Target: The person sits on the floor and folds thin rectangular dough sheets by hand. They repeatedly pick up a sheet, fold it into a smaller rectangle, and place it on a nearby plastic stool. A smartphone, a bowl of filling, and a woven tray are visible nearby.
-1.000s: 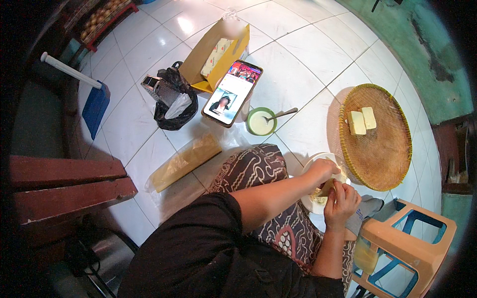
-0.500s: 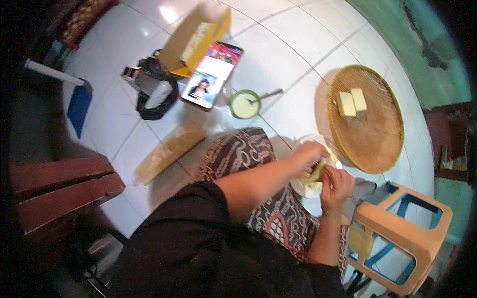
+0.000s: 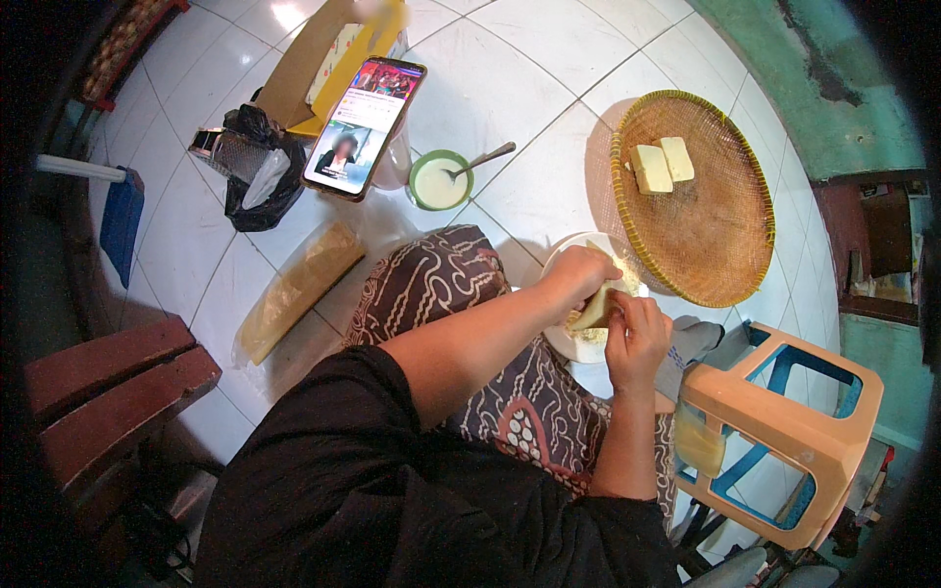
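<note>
You are holding a pale yellow wrap (image 3: 594, 312) between both hands, just over a white plate (image 3: 559, 257). Your left hand (image 3: 582, 271) is closing its fingers on the wrap's upper edge, and your right hand (image 3: 637, 338) is clenching around its lower end, so the wrap is sitting pinched between the two, touching both palms. The plate is lying directly beneath the grip, with some pale filling (image 3: 591, 336) showing on it under your right hand; whether the wrap is touching the plate you cannot tell. Just toward you from the grip, your patterned skirt (image 3: 441, 284) is covering your knee, and your left forearm is crossing over it. To the right of the grip, just beside your right wrist, an orange stool (image 3: 799, 426) is standing with a blue frame inside it, and a grey cloth (image 3: 698, 343) is lying between it and the plate. Beyond the grip, near the plate's far rim, a round woven tray (image 3: 720, 230) is resting on the white tiled floor (image 3: 529, 69), carrying two finished yellow pieces (image 3: 661, 164) side by side. To the left of the grip, past your knee, a green bowl (image 3: 440, 180) of white paste is sitting with a spoon (image 3: 482, 161) leaning in it. Farther left, a phone (image 3: 365, 124) is leaning tilted with its screen lit, a black bag (image 3: 257, 186) is slumping beside it, and a flat packet of wrappers (image 3: 294, 289) is lying on the floor. Farthest off, a yellow box (image 3: 333, 49) is lying open behind the phone.
</note>
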Motion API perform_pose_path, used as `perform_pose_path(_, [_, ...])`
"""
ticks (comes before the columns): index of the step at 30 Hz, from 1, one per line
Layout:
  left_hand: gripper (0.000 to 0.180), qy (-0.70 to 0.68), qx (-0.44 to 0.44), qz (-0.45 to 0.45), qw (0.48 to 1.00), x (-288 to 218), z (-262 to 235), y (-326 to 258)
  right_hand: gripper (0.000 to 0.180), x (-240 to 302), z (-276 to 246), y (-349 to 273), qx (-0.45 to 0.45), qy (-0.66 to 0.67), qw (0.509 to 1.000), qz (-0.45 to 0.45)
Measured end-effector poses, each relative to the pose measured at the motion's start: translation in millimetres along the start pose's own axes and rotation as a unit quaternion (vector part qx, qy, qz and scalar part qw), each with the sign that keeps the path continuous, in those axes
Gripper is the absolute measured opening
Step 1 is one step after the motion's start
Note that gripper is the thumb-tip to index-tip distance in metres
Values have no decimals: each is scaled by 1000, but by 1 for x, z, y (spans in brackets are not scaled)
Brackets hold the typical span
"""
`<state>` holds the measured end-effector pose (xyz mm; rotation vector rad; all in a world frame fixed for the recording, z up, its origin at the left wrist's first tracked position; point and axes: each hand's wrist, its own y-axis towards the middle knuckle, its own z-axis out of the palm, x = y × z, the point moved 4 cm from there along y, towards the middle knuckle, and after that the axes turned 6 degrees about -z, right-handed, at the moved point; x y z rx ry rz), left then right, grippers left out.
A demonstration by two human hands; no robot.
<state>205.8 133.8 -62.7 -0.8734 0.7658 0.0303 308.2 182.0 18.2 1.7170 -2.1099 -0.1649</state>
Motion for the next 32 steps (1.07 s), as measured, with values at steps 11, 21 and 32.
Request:
perform_pose_path(11, [17,-105,52,-84,990,9,4,11,19,-3,1,-4,-8,-23,999,23])
perform_pose_path(21, [10,-43,45,-13,998,-6,5,-6,36,6,0,-7,-33,-37,998,-39])
perform_pose_path(32, [34,-144,123,-89,978,3,4,2,48,-22,18,-16,14,240,959,152])
